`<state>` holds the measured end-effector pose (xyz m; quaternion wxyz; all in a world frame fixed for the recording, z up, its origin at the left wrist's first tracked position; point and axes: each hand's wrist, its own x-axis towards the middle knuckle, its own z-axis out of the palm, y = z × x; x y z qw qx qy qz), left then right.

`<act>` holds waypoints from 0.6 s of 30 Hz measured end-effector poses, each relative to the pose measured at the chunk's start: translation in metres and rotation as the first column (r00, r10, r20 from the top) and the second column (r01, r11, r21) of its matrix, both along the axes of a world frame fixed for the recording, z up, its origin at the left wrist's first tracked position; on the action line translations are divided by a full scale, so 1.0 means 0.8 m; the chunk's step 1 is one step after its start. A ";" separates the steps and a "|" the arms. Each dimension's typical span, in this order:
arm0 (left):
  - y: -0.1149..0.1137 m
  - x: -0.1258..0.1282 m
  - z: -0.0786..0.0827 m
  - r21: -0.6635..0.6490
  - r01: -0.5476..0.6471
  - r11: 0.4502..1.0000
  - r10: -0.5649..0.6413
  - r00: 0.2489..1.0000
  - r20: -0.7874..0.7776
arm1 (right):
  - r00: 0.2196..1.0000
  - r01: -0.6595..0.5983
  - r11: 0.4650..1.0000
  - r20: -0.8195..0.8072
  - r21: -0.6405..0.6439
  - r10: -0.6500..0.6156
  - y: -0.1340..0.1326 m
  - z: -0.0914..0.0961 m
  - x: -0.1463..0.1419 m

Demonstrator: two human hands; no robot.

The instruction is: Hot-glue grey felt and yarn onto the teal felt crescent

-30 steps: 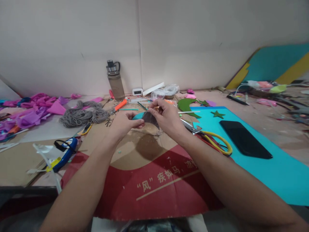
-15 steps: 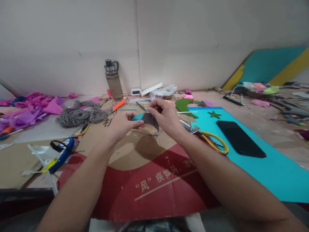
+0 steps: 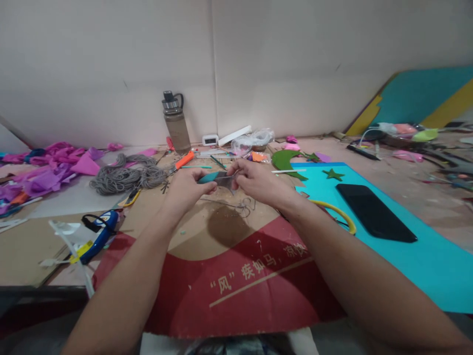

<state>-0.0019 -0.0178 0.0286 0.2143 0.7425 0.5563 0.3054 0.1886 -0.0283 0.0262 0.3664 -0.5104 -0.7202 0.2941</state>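
Observation:
Both my hands meet above a flattened cardboard sheet (image 3: 229, 276) with red print. My left hand (image 3: 186, 190) pinches one end of a small teal and grey piece of craft sheet (image 3: 216, 178). My right hand (image 3: 256, 181) pinches its other end, fingers closed on it. The piece lies nearly flat between the two hands, a little above the cardboard. Thin grey thread (image 3: 244, 204) lies on the cardboard just under my right hand.
A turquoise sheet (image 3: 388, 256) at the right carries a black phone (image 3: 375, 212), a green star (image 3: 333, 174) and yellow-handled scissors (image 3: 338, 214). A water bottle (image 3: 176, 123), grey cord (image 3: 127, 175), an orange knife (image 3: 184, 160), a blue glue gun (image 3: 96, 235) and pink paper scraps (image 3: 44, 170) lie around.
The piece has turned from hanging down to lying nearly flat. My right hand dropped lower and now covers the scissors' blades. My left hand kept its grip.

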 end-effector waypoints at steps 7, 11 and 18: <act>0.003 0.001 -0.007 -0.127 0.112 0.985 -0.084 0.974 0.211 | 0.995 0.064 0.954 0.054 0.293 -0.083 0.004 -0.001 -0.001; -0.001 0.006 -0.004 -0.168 0.153 0.974 -0.108 0.962 0.251 | 0.995 0.090 0.920 0.005 0.383 -0.099 0.009 -0.005 -0.003; 0.001 0.003 -0.007 -0.155 0.271 0.950 -0.200 0.910 0.363 | 0.994 0.071 0.937 -0.105 0.341 -0.037 0.013 -0.011 -0.003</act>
